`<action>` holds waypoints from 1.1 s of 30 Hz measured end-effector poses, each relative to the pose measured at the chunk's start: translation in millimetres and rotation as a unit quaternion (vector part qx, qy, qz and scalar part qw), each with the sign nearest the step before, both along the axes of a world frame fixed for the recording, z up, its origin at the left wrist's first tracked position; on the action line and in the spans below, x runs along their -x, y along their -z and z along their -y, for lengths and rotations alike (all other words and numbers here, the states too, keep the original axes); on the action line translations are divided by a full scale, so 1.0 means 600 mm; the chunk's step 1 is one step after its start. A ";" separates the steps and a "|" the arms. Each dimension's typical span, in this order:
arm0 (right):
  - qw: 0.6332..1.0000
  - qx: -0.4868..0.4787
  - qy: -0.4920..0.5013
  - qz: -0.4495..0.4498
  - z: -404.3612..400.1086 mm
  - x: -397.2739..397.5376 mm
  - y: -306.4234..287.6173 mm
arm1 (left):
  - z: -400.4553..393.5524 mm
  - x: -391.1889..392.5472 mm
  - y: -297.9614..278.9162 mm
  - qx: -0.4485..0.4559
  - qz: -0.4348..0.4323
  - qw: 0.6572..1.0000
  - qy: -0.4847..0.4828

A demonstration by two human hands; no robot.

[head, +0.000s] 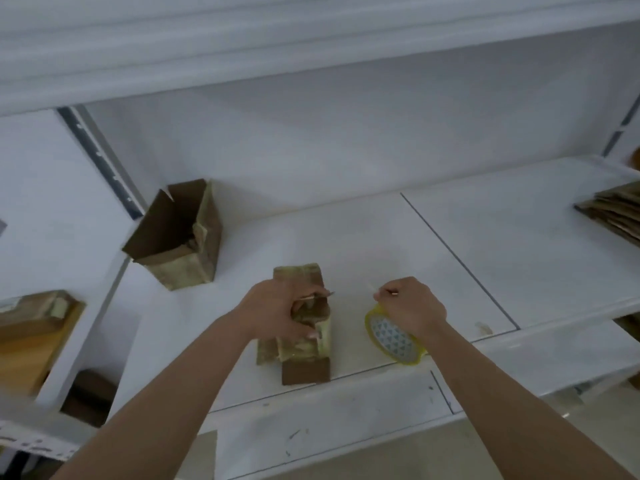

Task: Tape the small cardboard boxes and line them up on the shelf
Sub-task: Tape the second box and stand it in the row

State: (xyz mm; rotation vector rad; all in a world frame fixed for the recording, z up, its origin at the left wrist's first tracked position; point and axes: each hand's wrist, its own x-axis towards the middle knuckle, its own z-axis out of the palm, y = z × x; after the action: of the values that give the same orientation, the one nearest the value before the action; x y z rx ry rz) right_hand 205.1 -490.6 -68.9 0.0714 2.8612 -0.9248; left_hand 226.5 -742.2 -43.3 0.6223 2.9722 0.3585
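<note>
The left hand (277, 311) clamps its fingers on the box (301, 323) lying at the shelf's (381, 244) six-o'clock edge. At the box's three o'clock, the right hand (412, 304) pinches fingers together over the tape roll (393, 336). An open box (180, 237) stands at ten o'clock.

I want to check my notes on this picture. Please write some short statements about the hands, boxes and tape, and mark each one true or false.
1. The left hand rests on the near box. True.
2. The tape roll lies at the far left of the shelf. False: it is under the right hand, right of the near box.
3. The far box is open. True.
4. The flat cardboard lies at the shelf's right edge. True.
5. The right hand is on the far box. False: it is at the tape roll.
</note>
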 end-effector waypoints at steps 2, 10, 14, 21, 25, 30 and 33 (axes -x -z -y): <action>0.999 0.040 -0.017 -0.010 0.025 0.005 -0.012 | 0.014 -0.014 0.006 0.017 0.016 1.000 -0.013; 0.986 0.138 -0.080 -0.045 0.059 0.003 -0.064 | 0.019 -0.038 -0.003 -0.170 -0.024 0.964 -0.204; 0.983 0.136 -0.117 -0.051 0.068 -0.008 -0.100 | -0.022 -0.040 -0.037 -0.436 -0.046 0.853 -0.282; 0.972 0.169 -0.161 -0.025 0.069 -0.029 -0.121 | -0.075 -0.036 -0.052 -0.398 -0.024 0.887 -0.233; 0.942 0.306 -0.130 0.052 0.052 -0.031 -0.126 | -0.058 -0.035 -0.058 -0.349 -0.091 0.900 -0.245; 0.927 0.349 -0.130 0.054 0.034 -0.029 -0.124 | -0.007 -0.044 -0.053 -0.323 -0.111 0.896 -0.285; 0.960 0.249 -0.124 0.035 0.018 -0.023 -0.099 | 0.043 -0.062 -0.029 -0.302 -0.110 0.893 -0.314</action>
State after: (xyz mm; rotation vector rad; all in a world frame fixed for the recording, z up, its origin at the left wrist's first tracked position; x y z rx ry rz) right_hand 218.9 -501.6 -9.5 -0.2916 2.4111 -1.5056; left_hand 263.8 -768.2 -25.9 -0.3449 3.1787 1.3702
